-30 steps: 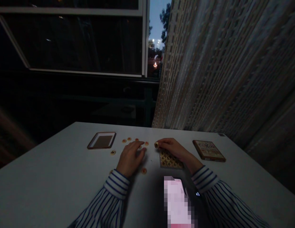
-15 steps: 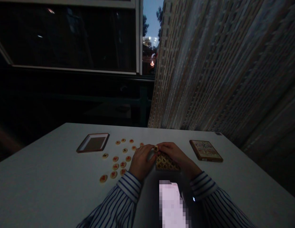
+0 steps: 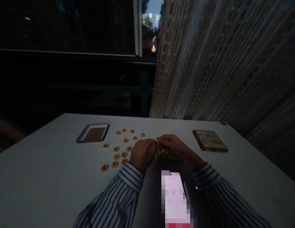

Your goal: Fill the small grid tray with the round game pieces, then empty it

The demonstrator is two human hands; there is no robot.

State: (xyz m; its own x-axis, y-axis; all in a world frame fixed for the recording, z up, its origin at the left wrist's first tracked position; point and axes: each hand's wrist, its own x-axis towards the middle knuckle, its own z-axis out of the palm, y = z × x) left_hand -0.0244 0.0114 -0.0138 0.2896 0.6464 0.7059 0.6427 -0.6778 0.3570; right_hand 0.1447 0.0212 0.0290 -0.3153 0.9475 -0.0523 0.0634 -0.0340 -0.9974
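Note:
A small round Chinese chess piece (image 3: 156, 143) with a dark mark is between the fingertips of my two hands. My left hand (image 3: 142, 153) has its fingers bent and closed on the piece's left side. From the other side, my right hand (image 3: 174, 146) pinches the same piece. Beneath my right hand lies a tight block of Chinese chess pieces (image 3: 168, 154) in rows, partly covered by that hand. Loose pieces, such as a red-marked one (image 3: 105, 168), are scattered left of my left hand, most with red marks and a few with black.
An open shallow tray (image 3: 104, 139) stands at the back left of the white table (image 3: 54, 183). A flat printed box (image 3: 210, 141) lies to the right. Close to me is a lit phone (image 3: 176, 199), its screen blurred. Behind the table hangs a curtain (image 3: 185, 69).
The view has tilted down, so the table and everything on it sit higher in the picture. Both hands stay together at the same piece.

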